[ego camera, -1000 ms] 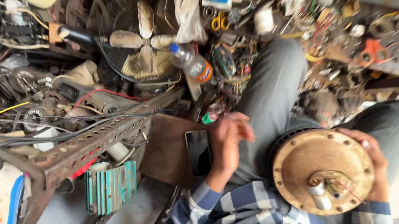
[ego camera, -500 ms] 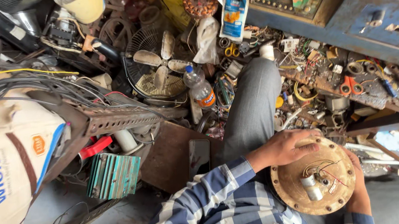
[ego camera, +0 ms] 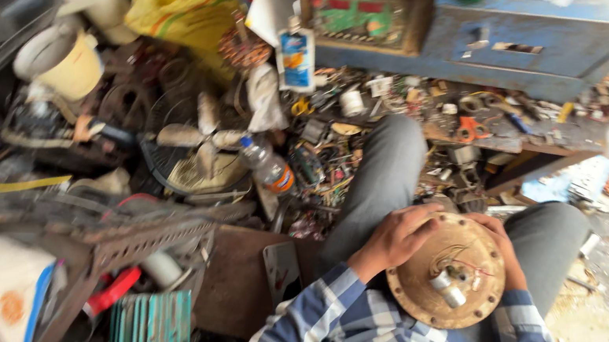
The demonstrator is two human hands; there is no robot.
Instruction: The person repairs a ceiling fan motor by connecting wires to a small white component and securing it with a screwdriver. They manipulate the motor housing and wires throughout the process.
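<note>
A round, brass-coloured motor cover with a short shaft and thin wires at its middle lies on my lap, over my grey trousers. My left hand grips its upper left rim, fingers curled over the edge. My right hand holds the right rim, mostly hidden behind the disc. Both sleeves are blue and white plaid.
Scrap parts and wires cover the floor ahead. A plastic bottle and a small fan lie to the left of my knee, and a phone lies on a brown board. A blue cabinet stands at the far right. A perforated metal frame is at left.
My left hand has moved from my knee onto the cover's rim. The view has swung, so the cabinet now shows more. The right hand keeps its hold.
</note>
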